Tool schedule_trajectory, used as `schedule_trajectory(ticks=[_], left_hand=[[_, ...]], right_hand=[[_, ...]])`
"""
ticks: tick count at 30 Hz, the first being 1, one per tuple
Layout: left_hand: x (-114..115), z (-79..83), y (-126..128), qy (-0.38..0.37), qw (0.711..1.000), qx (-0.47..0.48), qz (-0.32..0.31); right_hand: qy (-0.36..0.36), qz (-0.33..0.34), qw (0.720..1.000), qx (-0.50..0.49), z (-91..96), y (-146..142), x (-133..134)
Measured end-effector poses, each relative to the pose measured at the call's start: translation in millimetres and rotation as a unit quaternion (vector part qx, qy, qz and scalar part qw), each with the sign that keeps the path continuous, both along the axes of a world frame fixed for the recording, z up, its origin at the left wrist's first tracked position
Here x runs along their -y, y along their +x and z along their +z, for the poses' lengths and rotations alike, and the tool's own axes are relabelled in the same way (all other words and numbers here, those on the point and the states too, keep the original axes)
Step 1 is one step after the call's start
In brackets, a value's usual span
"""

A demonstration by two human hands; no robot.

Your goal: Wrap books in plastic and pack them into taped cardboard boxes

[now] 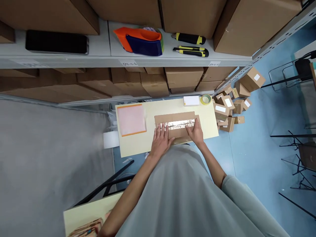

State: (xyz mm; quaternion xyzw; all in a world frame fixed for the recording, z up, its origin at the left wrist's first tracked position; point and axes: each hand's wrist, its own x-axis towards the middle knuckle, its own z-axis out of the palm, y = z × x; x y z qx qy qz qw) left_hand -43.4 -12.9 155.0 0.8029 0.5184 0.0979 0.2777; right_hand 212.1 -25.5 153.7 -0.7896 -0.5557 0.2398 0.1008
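A flat brown cardboard box [176,116] lies on the cream tabletop in front of me, with a shiny strip of clear packing tape [179,124] running along its length. My left hand [161,141] rests on the box's left part, fingers stretched out and slightly apart, their tips on the tape's left end. At the other end, my right hand [196,132] touches the box near its right edge. Its thumb lies by the tape, apart from the extended index finger; the remaining fingers are partly hidden.
On the cream table [133,144] are a pink pad with orange edges [132,119], a white stack of labels or small box [191,100] and a tape roll [205,99]. Above, a shelf holds cartons, an orange-and-blue tape dispenser [142,41], cutters [191,51] and a phone [56,42]. Parcels [222,110] pile at right.
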Motion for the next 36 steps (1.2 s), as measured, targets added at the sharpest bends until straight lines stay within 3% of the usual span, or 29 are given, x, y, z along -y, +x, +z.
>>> schedule_trajectory(ticks=[5, 8, 15, 18, 22, 24, 31, 34, 36], left_hand=[[1.2, 1.6, -1.0, -0.001, 1.000, 0.003, -0.021], [-0.1, 2.7, -3.9, 0.000, 1.000, 0.012, -0.015], [2.8, 8.7, -16.5, 0.008, 1.000, 0.020, 0.014], [8.9, 12.3, -11.5, 0.013, 1.000, 0.015, -0.006], [12.8, 10.3, -5.0, -0.003, 0.999, 0.023, -0.048], [12.0, 7.8, -10.3, -0.010, 0.998, 0.025, -0.051], [13.7, 10.4, -36.7, 0.006, 0.999, 0.029, -0.015], [15.9, 12.1, -28.4, 0.011, 1.000, 0.025, -0.002], [15.0, 12.8, -21.1, 0.015, 1.000, 0.024, -0.005]], right_hand=[[0.031, -0.048, 0.998, 0.018, 0.1, -18.2, -10.5], [0.000, -0.059, 0.997, 0.049, 1.4, -20.1, -13.5], [-0.031, -0.002, 0.996, 0.078, 10.2, -27.5, -11.6], [0.014, 0.080, 0.990, 0.113, 16.7, -47.8, -7.4], [0.056, 0.288, 0.954, 0.058, 15.1, -71.2, 1.0], [0.048, 0.323, 0.944, 0.052, 10.9, -70.2, 4.6], [0.048, 0.239, 0.965, 0.094, 9.6, -24.4, 10.2], [0.049, 0.214, 0.970, 0.104, 13.7, -27.8, 11.4], [0.049, 0.234, 0.966, 0.100, 15.6, -41.6, 11.1]])
